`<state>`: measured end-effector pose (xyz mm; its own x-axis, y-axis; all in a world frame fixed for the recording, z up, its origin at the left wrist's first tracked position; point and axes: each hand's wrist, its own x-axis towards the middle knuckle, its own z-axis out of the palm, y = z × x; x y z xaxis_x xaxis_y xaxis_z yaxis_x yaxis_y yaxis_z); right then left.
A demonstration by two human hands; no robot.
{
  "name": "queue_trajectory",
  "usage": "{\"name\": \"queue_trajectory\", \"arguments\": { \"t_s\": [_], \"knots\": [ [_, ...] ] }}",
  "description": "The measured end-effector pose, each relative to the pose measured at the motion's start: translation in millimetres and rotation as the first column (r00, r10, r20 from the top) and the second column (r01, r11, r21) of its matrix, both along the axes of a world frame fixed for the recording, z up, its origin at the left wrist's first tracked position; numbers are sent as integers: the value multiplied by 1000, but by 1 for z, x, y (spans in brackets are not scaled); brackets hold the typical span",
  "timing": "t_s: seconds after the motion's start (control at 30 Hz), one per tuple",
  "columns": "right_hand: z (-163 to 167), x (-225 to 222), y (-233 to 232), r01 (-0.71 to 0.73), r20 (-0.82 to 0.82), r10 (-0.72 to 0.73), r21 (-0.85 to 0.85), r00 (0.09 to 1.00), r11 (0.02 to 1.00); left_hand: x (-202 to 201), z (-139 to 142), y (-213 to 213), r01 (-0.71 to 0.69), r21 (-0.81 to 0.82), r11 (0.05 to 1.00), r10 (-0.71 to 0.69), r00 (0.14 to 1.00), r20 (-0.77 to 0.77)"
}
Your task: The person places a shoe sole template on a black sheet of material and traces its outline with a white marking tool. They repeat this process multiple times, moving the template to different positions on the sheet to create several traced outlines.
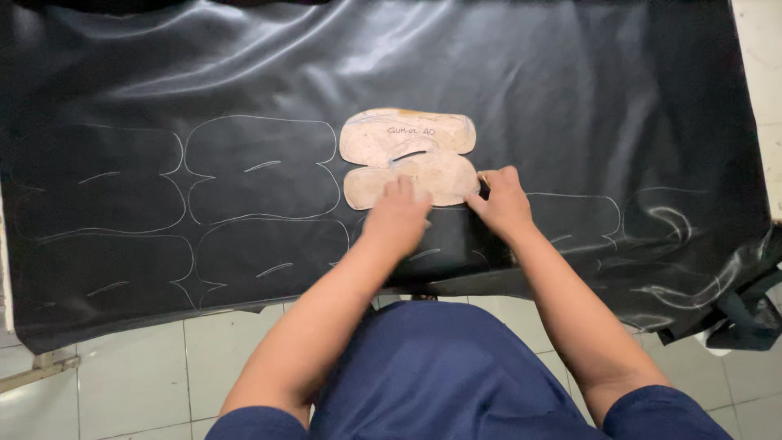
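Note:
A tan cardboard pattern [407,155] with two rounded lobes lies flat on a large sheet of glossy black leather [244,73]. My left hand [397,216] presses on the pattern's lower lobe, fingers spread flat. At the pattern's lower right corner, my right hand [503,200] is closed around a small marking tool, mostly hidden by the fingers, with its tip at the pattern's edge. Several traced outlines of the same shape [261,167] show in pale lines to the left, and others [586,220] to the right.
The leather covers a table and hangs over its near edge [244,305]. Below it lies a pale tiled floor [122,375]. The leather bunches in folds at the lower right [733,301]. A pale surface strip [762,73] shows at the far right.

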<state>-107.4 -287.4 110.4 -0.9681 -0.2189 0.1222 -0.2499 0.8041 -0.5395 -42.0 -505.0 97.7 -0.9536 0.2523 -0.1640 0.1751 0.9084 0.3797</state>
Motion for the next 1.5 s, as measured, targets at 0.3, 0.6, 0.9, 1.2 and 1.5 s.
{"name": "queue_trajectory", "arguments": {
  "t_s": [0.3,0.6,0.9,1.2,1.5],
  "knots": [
    [54,-11,-81,-364,-74,356,-146,931,920,-13,-21,62,-117,56,992,114,992,51],
    [34,-16,-92,-590,170,568,141,805,795,-8,-28,64,185,-120,975,-170,978,120],
    [16,-19,-117,-712,130,701,175,702,680,-4,-5,42,171,52,984,-179,953,245],
    [15,-22,-187,-774,91,770,7,632,634,-18,-5,28,193,35,981,-196,963,184],
    [20,-51,-186,-636,-41,644,117,764,763,-16,38,10,361,-86,928,-334,913,233]
  ]
}}
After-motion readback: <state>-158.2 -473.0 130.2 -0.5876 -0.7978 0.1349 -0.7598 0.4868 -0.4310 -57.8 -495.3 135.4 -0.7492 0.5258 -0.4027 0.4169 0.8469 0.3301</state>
